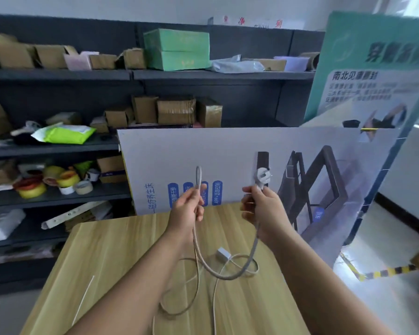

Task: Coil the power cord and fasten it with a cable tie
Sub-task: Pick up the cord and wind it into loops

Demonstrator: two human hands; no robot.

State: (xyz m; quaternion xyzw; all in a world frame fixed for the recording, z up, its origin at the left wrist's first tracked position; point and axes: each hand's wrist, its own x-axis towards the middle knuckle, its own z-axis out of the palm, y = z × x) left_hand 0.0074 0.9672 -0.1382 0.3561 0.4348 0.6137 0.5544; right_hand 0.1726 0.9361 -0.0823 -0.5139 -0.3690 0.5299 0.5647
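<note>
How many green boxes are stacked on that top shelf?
2: the upper green box sits directly on the lower green box, mid-shelf between brown cartons. Others could be hidden behind them.

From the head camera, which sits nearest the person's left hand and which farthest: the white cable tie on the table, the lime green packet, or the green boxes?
From the left hand:
1. White cable tie, lower left on the table.
2. Lime green packet, middle shelf, left.
3. Green boxes, top shelf, behind.

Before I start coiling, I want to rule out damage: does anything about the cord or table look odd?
Nothing looks damaged. The power cord sprawls in loose, uneven loops across the table, and the cable tie lies apart near its left edge, untouched.
</note>
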